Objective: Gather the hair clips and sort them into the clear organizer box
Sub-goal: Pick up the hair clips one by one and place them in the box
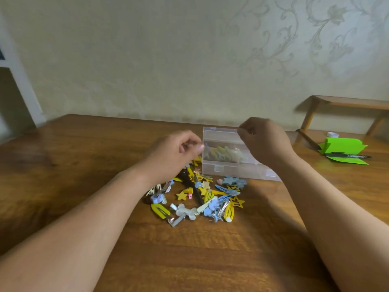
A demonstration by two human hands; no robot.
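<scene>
1. A brown wooden table (63, 165) fills the lower view, with bare forearms reaching in from both bottom corners.
2. The left hand (176, 152) hovers above the far left part of the clip pile, just beside the left wall of the box. Its fingers are curled in and the thumb tip points toward the box. The hand is blurred, so I cannot tell whether it has hold of anything.
3. A loose pile of small hair clips (212, 205) in yellow, blue, white and silver lies on the table in front of the box and below the left hand. It includes a yellow oval snap clip (160, 210) at the near left edge and a solid yellow star clip (181, 196) near the middle.
4. The clear plastic rectangular organizer box (231, 170) sits on the table just behind the pile, right of centre. Its transparent lid (219, 134) stands raised at the back. Several yellow, blue and pale clips already stand inside, seen through the wall.
5. The right hand (263, 142) is over the right part of the box, its fingers curled with fingertips and thumb pinching the lid's upper edge.
6. Far right, well apart from the box, a bright green folded paper (345, 145) lies with a black marker pen (347, 156) across it, below a light wooden stand (347, 103) against the wall.
</scene>
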